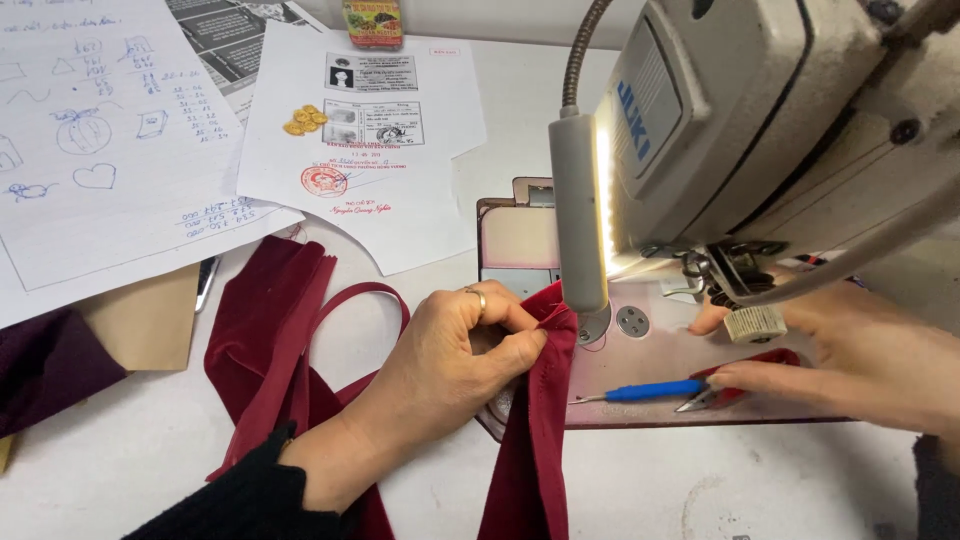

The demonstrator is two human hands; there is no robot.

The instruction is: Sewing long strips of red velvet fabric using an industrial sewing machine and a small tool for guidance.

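Left hand (455, 365): black knit sleeve at wrist, gold ring on one finger, thumb and fingertips clenched on folded edge of dark red velvet fabric strip (535, 440).

Dark red velvet fabric strip: pinched at upper end just beside base of grey stick-shaped lamp on flexible neck (578, 215); lower end hanging over front edge of machine bed toward camera. Further folds of same velvet, with narrow loop, spread on white tabletop (640, 485) behind left wrist.

Right hand (860, 355): flat on pale pink machine bed plate (640, 365), fingers extended under machine arm, resting on small red fabric piece (755, 362). Grasp state: cannot tell; fingers appear open, nothing visibly gripped.

Blue-handled pointed metal tool (645, 391): lying on bed plate between both hands, tip pointing left, handle end touching thread snips (700, 400) at right fingertips.

Cream-coloured industrial sewing machine head (770, 130): above right hand, presser foot area (715, 270) lit by lamp.

White printed and hand-drawn paper sheets (110, 140): upper left on table, well apart from both hands. Small pile of gold-coloured pieces (305, 120) on one sheet. Brown paper piece (145, 320) and dark maroon cloth (45, 365) at left edge.
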